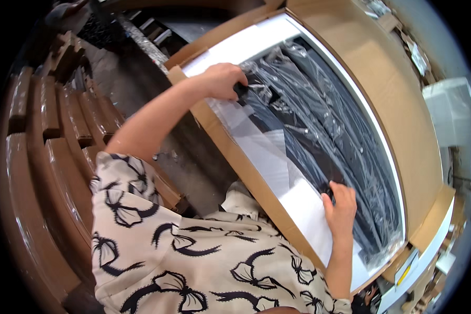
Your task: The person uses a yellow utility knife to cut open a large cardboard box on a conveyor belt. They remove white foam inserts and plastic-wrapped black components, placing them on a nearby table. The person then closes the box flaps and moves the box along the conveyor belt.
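Note:
Long black pieces [324,115] wrapped in clear plastic lie in an open cardboard box [222,141] lined with white foam [235,42]. My left hand [222,81] is closed round a black part at the far left end of the nearest piece. My right hand [343,206] grips the near edge of the same wrapped piece toward its right end, thumb and fingers bent over a small dark part. Parts of both grips are hidden by the fingers. White sheeting [272,157] lies along the near side, between the wrapped pieces and the box wall.
The box's tall flap [387,89] stands up on the far side. Stacked brown cartons [63,167] fill the left. A metal-edged bench [141,44] stands behind at upper left. At lower right are a yellow pen [403,276] and scattered cardboard; a whitish translucent bin [450,112] is at far right.

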Action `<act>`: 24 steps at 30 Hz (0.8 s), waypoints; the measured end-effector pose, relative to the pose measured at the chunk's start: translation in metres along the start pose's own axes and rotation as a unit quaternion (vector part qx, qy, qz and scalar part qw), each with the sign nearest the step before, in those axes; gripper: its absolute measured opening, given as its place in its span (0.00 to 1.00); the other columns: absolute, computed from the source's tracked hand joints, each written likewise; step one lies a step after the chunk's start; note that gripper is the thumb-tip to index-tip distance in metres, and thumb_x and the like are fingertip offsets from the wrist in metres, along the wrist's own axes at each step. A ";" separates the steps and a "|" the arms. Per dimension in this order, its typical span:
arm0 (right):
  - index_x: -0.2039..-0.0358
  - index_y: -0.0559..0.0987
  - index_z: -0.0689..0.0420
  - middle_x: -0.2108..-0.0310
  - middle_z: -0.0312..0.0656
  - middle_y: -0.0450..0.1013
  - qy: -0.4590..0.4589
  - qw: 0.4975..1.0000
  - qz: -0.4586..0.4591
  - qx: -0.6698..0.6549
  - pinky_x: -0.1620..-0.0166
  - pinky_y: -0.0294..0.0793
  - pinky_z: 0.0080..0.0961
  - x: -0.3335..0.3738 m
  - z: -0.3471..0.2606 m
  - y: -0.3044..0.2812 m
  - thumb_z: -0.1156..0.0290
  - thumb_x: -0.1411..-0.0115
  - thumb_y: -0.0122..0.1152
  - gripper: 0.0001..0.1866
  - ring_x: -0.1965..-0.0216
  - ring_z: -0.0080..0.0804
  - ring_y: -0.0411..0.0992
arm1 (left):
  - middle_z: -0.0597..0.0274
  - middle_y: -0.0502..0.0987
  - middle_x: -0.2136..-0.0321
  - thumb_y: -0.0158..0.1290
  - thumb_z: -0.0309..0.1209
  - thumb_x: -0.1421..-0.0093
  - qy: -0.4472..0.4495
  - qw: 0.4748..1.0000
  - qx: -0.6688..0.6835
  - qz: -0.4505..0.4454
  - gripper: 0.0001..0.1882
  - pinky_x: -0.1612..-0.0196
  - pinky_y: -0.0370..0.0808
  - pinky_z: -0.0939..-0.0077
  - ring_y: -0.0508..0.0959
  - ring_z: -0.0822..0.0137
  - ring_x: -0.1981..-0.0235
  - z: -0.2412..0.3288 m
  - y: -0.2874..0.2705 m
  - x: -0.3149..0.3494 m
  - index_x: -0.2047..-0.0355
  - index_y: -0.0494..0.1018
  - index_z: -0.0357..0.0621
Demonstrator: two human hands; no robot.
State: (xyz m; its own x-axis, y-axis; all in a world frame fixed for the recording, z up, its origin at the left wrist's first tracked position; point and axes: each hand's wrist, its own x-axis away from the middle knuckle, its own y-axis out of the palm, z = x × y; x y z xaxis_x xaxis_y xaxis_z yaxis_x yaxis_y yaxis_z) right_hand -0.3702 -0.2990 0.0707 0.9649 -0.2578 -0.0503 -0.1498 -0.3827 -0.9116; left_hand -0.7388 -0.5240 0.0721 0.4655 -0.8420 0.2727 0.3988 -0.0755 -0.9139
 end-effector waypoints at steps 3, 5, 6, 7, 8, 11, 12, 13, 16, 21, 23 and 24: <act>0.55 0.74 0.65 0.59 0.46 0.72 0.020 0.996 -0.050 0.064 0.56 0.71 0.34 0.000 -0.004 -0.005 0.75 0.56 0.68 0.25 0.58 0.44 0.68 | 0.54 0.79 0.65 0.65 0.34 0.62 0.059 0.991 -0.085 -0.083 0.27 0.58 0.73 0.63 0.77 0.54 0.59 0.011 -0.010 -0.019 0.58 0.77 0.44; 0.55 0.74 0.65 0.61 0.46 0.71 0.028 0.991 -0.070 0.114 0.56 0.72 0.32 -0.004 -0.010 -0.004 0.74 0.58 0.70 0.27 0.58 0.43 0.68 | 0.54 0.78 0.64 0.66 0.37 0.60 0.124 0.982 -0.088 -0.112 0.27 0.58 0.73 0.63 0.77 0.54 0.60 0.007 -0.009 -0.026 0.58 0.77 0.44; 0.56 0.74 0.65 0.62 0.46 0.71 0.025 0.989 -0.081 0.124 0.57 0.73 0.32 -0.008 -0.010 -0.003 0.74 0.59 0.71 0.27 0.58 0.42 0.69 | 0.55 0.77 0.64 0.65 0.39 0.59 0.150 0.979 -0.087 -0.106 0.27 0.58 0.73 0.63 0.77 0.55 0.60 0.003 -0.009 -0.029 0.57 0.77 0.44; 0.57 0.74 0.65 0.63 0.46 0.71 0.021 0.986 -0.093 0.135 0.58 0.73 0.31 -0.013 -0.010 -0.003 0.73 0.59 0.71 0.26 0.59 0.42 0.69 | 0.56 0.77 0.63 0.65 0.40 0.58 0.175 0.976 -0.086 -0.100 0.27 0.58 0.73 0.63 0.77 0.55 0.60 -0.002 -0.008 -0.031 0.57 0.76 0.44; 0.58 0.74 0.64 0.64 0.46 0.70 0.013 0.984 -0.103 0.143 0.58 0.74 0.31 -0.016 -0.010 -0.003 0.73 0.60 0.72 0.26 0.59 0.41 0.69 | 0.56 0.76 0.63 0.65 0.42 0.57 0.197 0.972 -0.087 -0.093 0.28 0.58 0.73 0.63 0.76 0.55 0.60 -0.006 -0.008 -0.030 0.56 0.76 0.44; 0.60 0.74 0.64 0.66 0.44 0.70 0.002 0.979 -0.113 0.169 0.60 0.75 0.29 -0.013 -0.010 0.001 0.73 0.60 0.72 0.25 0.59 0.39 0.69 | 0.59 0.73 0.63 0.62 0.46 0.54 0.198 0.973 -0.107 -0.056 0.28 0.59 0.73 0.64 0.75 0.57 0.58 -0.012 0.003 -0.021 0.55 0.74 0.44; 0.60 0.74 0.64 0.66 0.44 0.70 -0.009 0.978 -0.110 0.177 0.61 0.76 0.28 -0.013 -0.011 0.002 0.74 0.58 0.70 0.23 0.60 0.38 0.70 | 0.60 0.71 0.63 0.60 0.47 0.52 0.203 0.972 -0.114 -0.038 0.27 0.56 0.71 0.66 0.73 0.60 0.56 -0.013 0.008 -0.018 0.57 0.73 0.42; 0.61 0.74 0.64 0.66 0.44 0.70 -0.013 0.972 -0.122 0.200 0.61 0.76 0.28 -0.014 -0.009 0.004 0.74 0.57 0.68 0.22 0.61 0.39 0.70 | 0.60 0.71 0.63 0.60 0.47 0.51 0.230 0.963 -0.141 -0.023 0.26 0.54 0.70 0.67 0.73 0.60 0.56 -0.013 0.010 -0.018 0.58 0.73 0.41; 0.62 0.73 0.64 0.66 0.46 0.71 -0.035 0.961 -0.133 0.239 0.60 0.76 0.29 -0.022 0.001 0.016 0.75 0.55 0.65 0.18 0.62 0.40 0.71 | 0.60 0.72 0.64 0.59 0.45 0.50 0.272 0.938 -0.215 -0.001 0.23 0.48 0.65 0.68 0.71 0.62 0.57 -0.007 0.005 -0.013 0.60 0.73 0.40; 0.63 0.70 0.63 0.66 0.47 0.71 -0.059 0.975 -0.133 0.169 0.60 0.75 0.33 -0.024 0.001 0.017 0.74 0.56 0.66 0.19 0.61 0.43 0.71 | 0.58 0.73 0.64 0.60 0.45 0.51 0.262 0.933 -0.246 -0.029 0.25 0.50 0.67 0.65 0.73 0.59 0.57 -0.008 0.007 -0.020 0.59 0.72 0.40; 0.62 0.69 0.63 0.65 0.48 0.70 -0.053 0.980 -0.144 0.127 0.58 0.74 0.35 -0.025 0.004 0.011 0.72 0.56 0.68 0.22 0.59 0.45 0.70 | 0.56 0.74 0.63 0.60 0.46 0.50 0.238 0.939 -0.241 -0.060 0.24 0.52 0.68 0.63 0.74 0.57 0.58 -0.007 0.006 -0.030 0.61 0.73 0.41; 0.62 0.69 0.63 0.65 0.48 0.70 -0.053 0.981 -0.141 0.120 0.57 0.73 0.35 -0.023 0.006 0.009 0.72 0.56 0.68 0.22 0.59 0.45 0.70 | 0.55 0.75 0.65 0.61 0.45 0.52 0.250 0.943 -0.215 -0.046 0.23 0.53 0.69 0.61 0.76 0.55 0.59 -0.008 0.006 -0.031 0.63 0.73 0.40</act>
State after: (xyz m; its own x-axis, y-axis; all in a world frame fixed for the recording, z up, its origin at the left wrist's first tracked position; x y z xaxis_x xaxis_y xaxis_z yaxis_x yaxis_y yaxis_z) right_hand -0.3929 -0.2915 0.0614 0.9795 -0.0725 0.1879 0.1700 -0.2020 -0.9645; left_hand -0.7573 -0.5026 0.0553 -0.0295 -0.9596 0.2798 0.0127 -0.2803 -0.9598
